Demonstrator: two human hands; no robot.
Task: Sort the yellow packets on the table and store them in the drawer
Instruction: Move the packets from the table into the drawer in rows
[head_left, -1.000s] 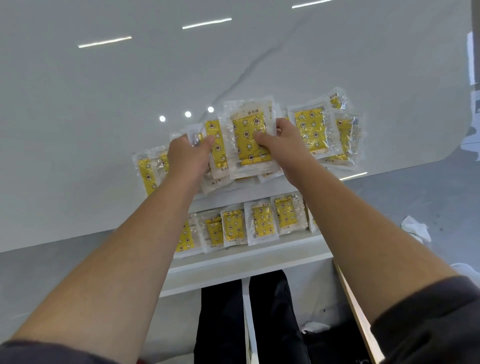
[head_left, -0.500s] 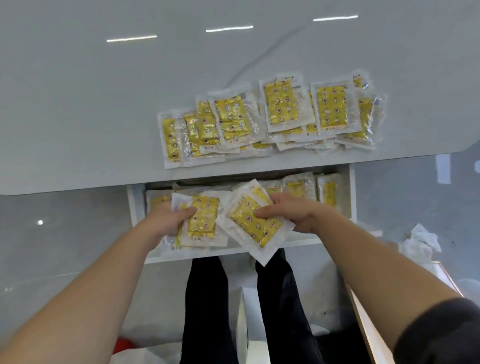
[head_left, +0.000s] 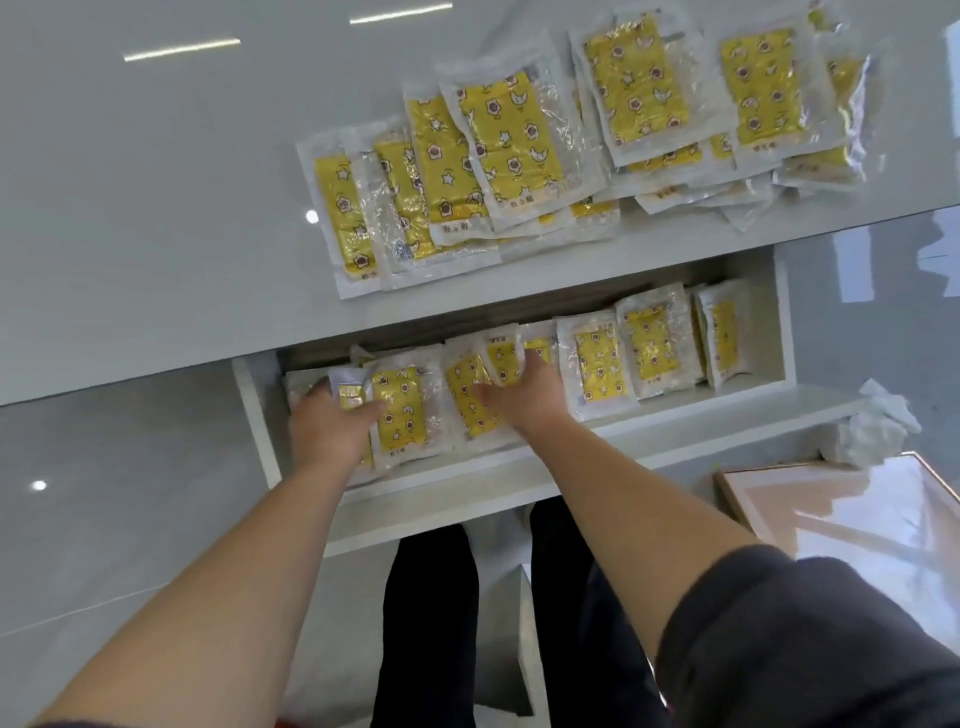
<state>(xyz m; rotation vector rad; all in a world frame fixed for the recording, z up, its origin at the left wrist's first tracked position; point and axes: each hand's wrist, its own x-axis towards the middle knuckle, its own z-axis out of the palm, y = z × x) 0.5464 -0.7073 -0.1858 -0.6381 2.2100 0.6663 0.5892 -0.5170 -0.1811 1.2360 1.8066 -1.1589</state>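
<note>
Several yellow packets (head_left: 524, 150) in clear wrappers lie overlapping along the near edge of the white table (head_left: 156, 208). Below it the white drawer (head_left: 519, 483) stands pulled out, with a row of yellow packets (head_left: 649, 348) leaning inside. Both my hands are down in the drawer. My left hand (head_left: 332, 426) grips a packet (head_left: 400, 410) at the drawer's left end. My right hand (head_left: 519, 395) holds another packet (head_left: 467, 395) in the middle of the row, fingers curled over its top edge.
Crumpled white tissue (head_left: 872, 431) lies on the floor at the right beside a framed glossy board (head_left: 857, 514). My dark trouser legs (head_left: 431, 623) stand under the drawer front. The grey floor spreads to the left.
Both hands carried packets from the table down into the drawer and now press them into the row. The view has tilted down and closer.
</note>
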